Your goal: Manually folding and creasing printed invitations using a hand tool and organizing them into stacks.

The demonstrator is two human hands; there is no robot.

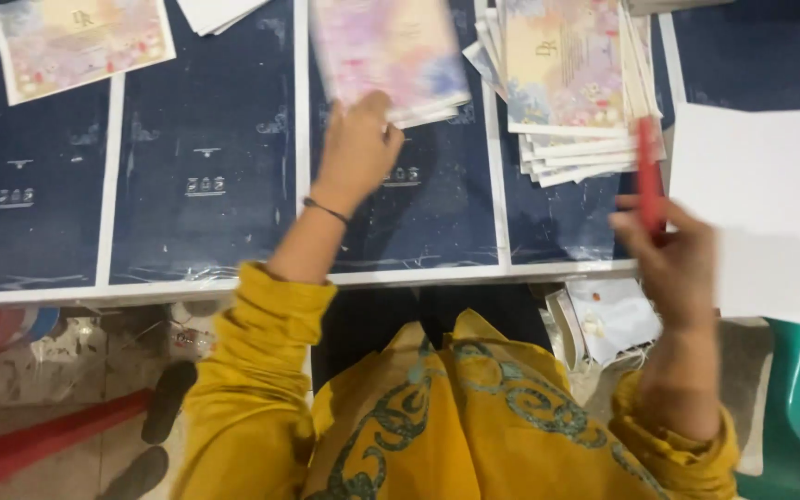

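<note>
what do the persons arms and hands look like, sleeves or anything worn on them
Both arms wear mustard-yellow sleeves, pushed back so the forearms are bare. The left hand has a thin dark band around its wrist. The right hand shows no ring or band. The yellow garment carries teal scroll embroidery on the front.

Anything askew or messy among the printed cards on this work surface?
Mostly tidy. The stack of floral cards beside the right hand and its red tool is fanned unevenly, edges splayed. The cards under the left hand are motion-blurred.
</note>
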